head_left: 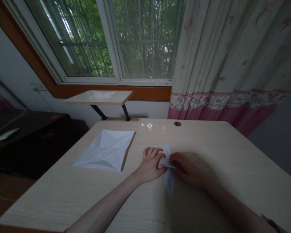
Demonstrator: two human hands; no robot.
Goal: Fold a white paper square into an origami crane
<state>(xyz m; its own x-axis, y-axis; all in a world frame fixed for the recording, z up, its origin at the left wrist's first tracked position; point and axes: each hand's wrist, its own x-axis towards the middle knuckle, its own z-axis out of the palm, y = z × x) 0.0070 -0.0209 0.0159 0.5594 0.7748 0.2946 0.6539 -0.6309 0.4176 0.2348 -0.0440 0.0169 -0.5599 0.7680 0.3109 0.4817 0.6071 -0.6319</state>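
A folded white paper (169,183), long and narrow with pointed ends, stands between my two hands over the desk. My left hand (151,163) grips its left side near the middle, thumb and forefinger curled against the paper. From the other side, my right hand (186,168) pinches it at about the same height, though its fingertips are partly in shadow. A small flap sticks out sideways at the paper's middle. To the left lies a creased white paper sheet (109,149), opened out, with fold lines crossing it.
The pale wooden desk (70,197) has a round cable hole (177,124) near its back edge. A small raised shelf (82,98) on black legs carries a white paper (103,95). Behind are a window (145,48) and a long curtain (223,64). Dark furniture (46,129) stands left.
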